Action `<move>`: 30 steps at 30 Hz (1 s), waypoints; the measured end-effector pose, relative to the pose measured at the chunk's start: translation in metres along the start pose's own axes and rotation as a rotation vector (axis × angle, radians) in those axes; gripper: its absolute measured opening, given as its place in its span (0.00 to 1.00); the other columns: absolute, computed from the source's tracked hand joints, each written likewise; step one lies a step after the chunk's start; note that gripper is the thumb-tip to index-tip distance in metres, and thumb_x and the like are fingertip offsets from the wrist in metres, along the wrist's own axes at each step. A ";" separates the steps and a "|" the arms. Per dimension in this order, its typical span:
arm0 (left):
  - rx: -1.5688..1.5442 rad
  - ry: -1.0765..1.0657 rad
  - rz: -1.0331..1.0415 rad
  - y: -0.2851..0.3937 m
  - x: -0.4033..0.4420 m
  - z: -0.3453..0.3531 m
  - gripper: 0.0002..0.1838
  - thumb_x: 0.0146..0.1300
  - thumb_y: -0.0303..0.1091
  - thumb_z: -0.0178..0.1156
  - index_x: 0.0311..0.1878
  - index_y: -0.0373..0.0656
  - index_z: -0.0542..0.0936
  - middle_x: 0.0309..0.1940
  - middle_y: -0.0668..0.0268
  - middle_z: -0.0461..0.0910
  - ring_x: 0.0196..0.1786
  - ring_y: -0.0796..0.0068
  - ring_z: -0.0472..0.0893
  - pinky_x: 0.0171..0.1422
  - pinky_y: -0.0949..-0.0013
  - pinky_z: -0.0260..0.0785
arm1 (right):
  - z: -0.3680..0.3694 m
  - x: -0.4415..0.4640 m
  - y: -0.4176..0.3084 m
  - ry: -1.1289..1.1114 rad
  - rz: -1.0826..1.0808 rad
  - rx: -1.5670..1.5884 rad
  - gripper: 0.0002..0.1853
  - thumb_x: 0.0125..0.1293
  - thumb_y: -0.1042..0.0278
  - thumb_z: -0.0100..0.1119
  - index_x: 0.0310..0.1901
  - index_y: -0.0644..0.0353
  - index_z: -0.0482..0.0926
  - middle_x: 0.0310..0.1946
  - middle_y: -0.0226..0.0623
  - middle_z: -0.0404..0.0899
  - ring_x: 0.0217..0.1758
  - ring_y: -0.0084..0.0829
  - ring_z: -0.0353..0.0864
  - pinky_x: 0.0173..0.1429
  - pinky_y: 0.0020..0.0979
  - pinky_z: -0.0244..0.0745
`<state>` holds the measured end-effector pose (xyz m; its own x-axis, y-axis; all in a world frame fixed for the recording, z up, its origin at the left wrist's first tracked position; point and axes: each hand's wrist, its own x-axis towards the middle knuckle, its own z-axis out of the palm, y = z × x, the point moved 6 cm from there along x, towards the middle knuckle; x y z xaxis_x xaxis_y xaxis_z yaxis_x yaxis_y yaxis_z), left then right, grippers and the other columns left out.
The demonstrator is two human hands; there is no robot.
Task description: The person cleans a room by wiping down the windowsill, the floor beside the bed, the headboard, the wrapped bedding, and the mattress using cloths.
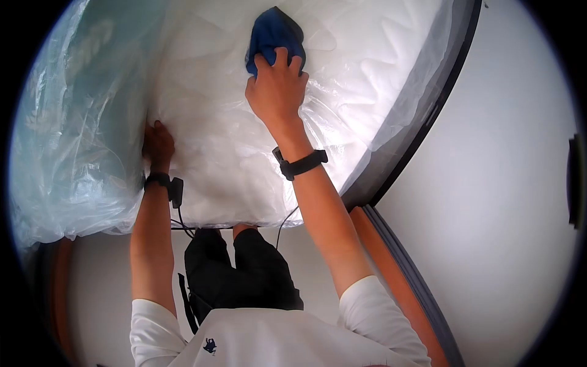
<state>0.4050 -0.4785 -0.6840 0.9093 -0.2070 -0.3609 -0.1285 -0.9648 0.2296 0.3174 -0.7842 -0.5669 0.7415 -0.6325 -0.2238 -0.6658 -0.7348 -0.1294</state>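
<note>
My right hand [278, 88] presses a crumpled dark blue cloth [273, 33] against a white surface [220, 104] with a clear plastic cover, its fingers bent over the cloth's near end. On the left, my left hand [160, 147] rests on the same surface, against the edge of a pale green, plastic-wrapped bulk [92, 134]. Most of the left hand's fingers are hidden along that edge and in shadow, so their grip does not show. Each wrist wears a black strap, and a small black device hangs at the left one.
A dark frame edge [428, 116] runs along the right side of the white surface, beside a pale wall or floor [489, 153]. An orange-brown and grey strip [397, 275] lies at lower right. Thin black cables [286, 223] hang near my legs, which stand at the near edge.
</note>
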 end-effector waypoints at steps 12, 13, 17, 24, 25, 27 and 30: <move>-0.275 0.010 0.140 -0.001 -0.005 0.016 0.35 0.72 0.43 0.43 0.70 0.21 0.54 0.70 0.30 0.55 0.74 0.34 0.54 0.79 0.52 0.44 | -0.020 0.014 0.127 -0.014 0.461 -0.100 0.19 0.58 0.63 0.57 0.51 0.48 0.84 0.62 0.41 0.67 0.63 0.50 0.66 0.61 0.52 0.67; -0.243 0.050 0.166 -0.003 -0.006 0.019 0.33 0.72 0.40 0.44 0.70 0.23 0.55 0.70 0.32 0.57 0.74 0.36 0.56 0.78 0.52 0.47 | -0.016 0.017 0.106 0.008 0.410 -0.103 0.18 0.58 0.63 0.57 0.51 0.49 0.85 0.62 0.42 0.67 0.63 0.51 0.66 0.62 0.52 0.67; -0.263 0.029 0.168 -0.004 -0.005 0.016 0.33 0.73 0.42 0.43 0.69 0.22 0.56 0.69 0.30 0.58 0.73 0.35 0.57 0.78 0.52 0.47 | 0.005 0.019 0.002 -0.023 0.191 -0.093 0.16 0.53 0.65 0.61 0.44 0.53 0.87 0.59 0.43 0.68 0.60 0.51 0.66 0.60 0.55 0.64; -0.240 -0.019 0.114 0.006 -0.002 0.008 0.32 0.73 0.45 0.41 0.65 0.22 0.62 0.63 0.29 0.66 0.67 0.33 0.66 0.72 0.49 0.57 | -0.009 0.001 0.134 0.090 0.540 0.066 0.14 0.54 0.64 0.58 0.41 0.41 0.87 0.59 0.35 0.69 0.62 0.47 0.67 0.61 0.51 0.67; -0.190 -0.082 0.065 0.003 -0.003 0.011 0.32 0.72 0.45 0.41 0.65 0.22 0.63 0.62 0.29 0.67 0.66 0.34 0.67 0.71 0.48 0.58 | -0.010 -0.008 0.157 0.149 0.571 0.098 0.15 0.54 0.65 0.57 0.41 0.40 0.87 0.60 0.36 0.69 0.61 0.48 0.68 0.61 0.49 0.69; -0.196 -0.020 0.101 0.001 -0.005 0.011 0.32 0.72 0.45 0.42 0.65 0.22 0.63 0.62 0.30 0.68 0.66 0.34 0.68 0.71 0.48 0.58 | -0.010 -0.036 0.179 0.206 0.642 0.143 0.16 0.56 0.65 0.58 0.46 0.39 0.86 0.60 0.39 0.69 0.61 0.49 0.69 0.61 0.46 0.71; -0.252 -0.080 0.062 0.010 -0.001 0.004 0.34 0.72 0.46 0.41 0.66 0.21 0.62 0.64 0.30 0.65 0.68 0.33 0.65 0.74 0.49 0.54 | 0.001 -0.092 0.181 0.337 0.682 0.124 0.18 0.56 0.67 0.59 0.50 0.44 0.84 0.58 0.44 0.70 0.61 0.50 0.70 0.62 0.46 0.71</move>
<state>0.4006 -0.4888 -0.6852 0.8672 -0.2864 -0.4075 -0.0712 -0.8810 0.4677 0.1290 -0.8587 -0.5709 0.1358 -0.9907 0.0108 -0.9742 -0.1355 -0.1805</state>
